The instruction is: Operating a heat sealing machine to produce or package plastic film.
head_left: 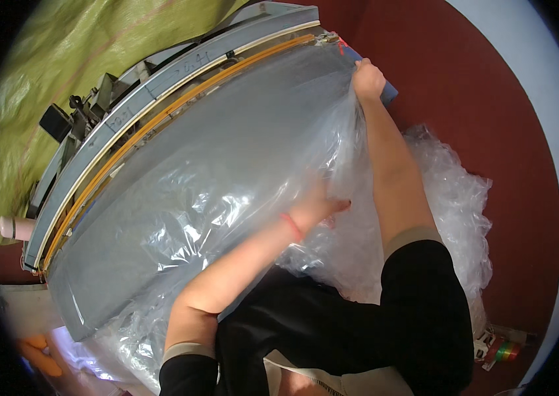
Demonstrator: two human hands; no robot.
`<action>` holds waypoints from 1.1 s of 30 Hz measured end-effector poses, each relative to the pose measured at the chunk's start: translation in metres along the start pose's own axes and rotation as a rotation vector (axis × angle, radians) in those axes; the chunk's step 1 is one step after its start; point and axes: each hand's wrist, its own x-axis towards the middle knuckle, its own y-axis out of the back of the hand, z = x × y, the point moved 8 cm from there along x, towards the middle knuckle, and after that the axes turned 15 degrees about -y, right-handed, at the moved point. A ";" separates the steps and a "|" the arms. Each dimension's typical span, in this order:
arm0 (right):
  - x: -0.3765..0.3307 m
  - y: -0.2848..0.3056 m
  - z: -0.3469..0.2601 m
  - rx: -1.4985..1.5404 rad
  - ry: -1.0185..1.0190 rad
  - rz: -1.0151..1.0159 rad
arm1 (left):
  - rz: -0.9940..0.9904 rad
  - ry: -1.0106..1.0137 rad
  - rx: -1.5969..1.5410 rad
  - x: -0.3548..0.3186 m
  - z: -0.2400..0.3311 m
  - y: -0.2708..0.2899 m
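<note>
A large sheet of clear plastic film (pixel 190 231) lies wrinkled and shiny over a long grey table (pixel 240 112). My right hand (pixel 368 80) is closed on the film at the table's far right corner, where it gathers into tight folds. My left hand (pixel 322 201), with a pink band at the wrist, is over the film near the table's front edge. Its thumb stands apart from the fingers, which are blurred by motion; I see nothing held in it.
A long sealing bar (pixel 180 74) with an orange strip (pixel 160 120) runs along the table's far side. Heaped clear film (pixel 451 198) lies on the red floor (pixel 517 145) at right. A pink bottle (pixel 19 228) stands at far left, near yellow-green sheeting (pixel 88 46). Colourful tape rolls (pixel 505 353) lie lower right.
</note>
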 end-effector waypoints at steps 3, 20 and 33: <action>0.001 -0.002 0.002 -0.004 0.001 -0.007 | -0.500 -0.191 0.237 -0.035 0.017 -0.024; -0.006 0.002 -0.009 -0.079 -0.002 -0.021 | -0.372 -0.612 -0.294 -0.162 0.120 0.014; -0.001 -0.001 -0.002 -0.138 0.064 -0.017 | 0.854 -0.571 -0.336 -0.549 0.113 0.217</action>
